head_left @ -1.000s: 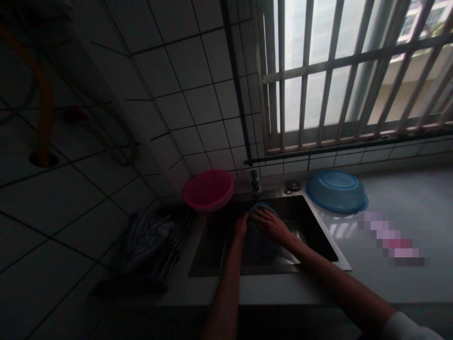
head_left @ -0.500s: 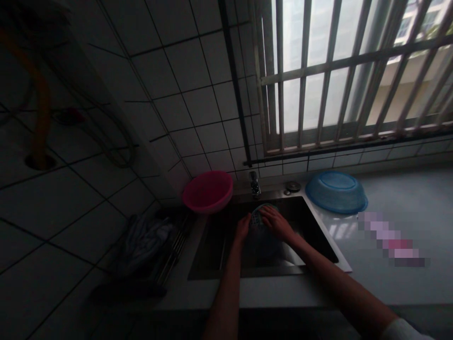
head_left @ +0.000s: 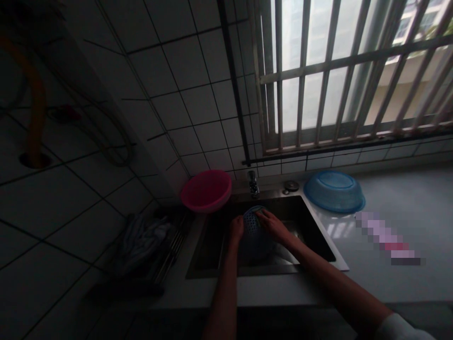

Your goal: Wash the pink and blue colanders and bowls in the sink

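Observation:
A blue perforated strainer basket (head_left: 253, 231) is tilted inside the dark steel sink (head_left: 314, 236), its holed bottom facing up toward me. My left hand (head_left: 236, 229) grips its left rim with curled fingers. My right hand (head_left: 272, 225) lies over its upper right side, fingers pressed on the mesh. The tap (head_left: 252, 184) stands just behind the basket.
A pink bowl (head_left: 206, 190) sits upside down at the sink's back left corner. A blue basin (head_left: 334, 191) lies upside down on the white counter (head_left: 389, 208) to the right. A striped cloth (head_left: 139, 238) lies on the rack at left. A barred window (head_left: 339, 71) is behind.
The basket has tipped and shifted left, showing more of its perforated bottom. Both hands moved slightly left with it.

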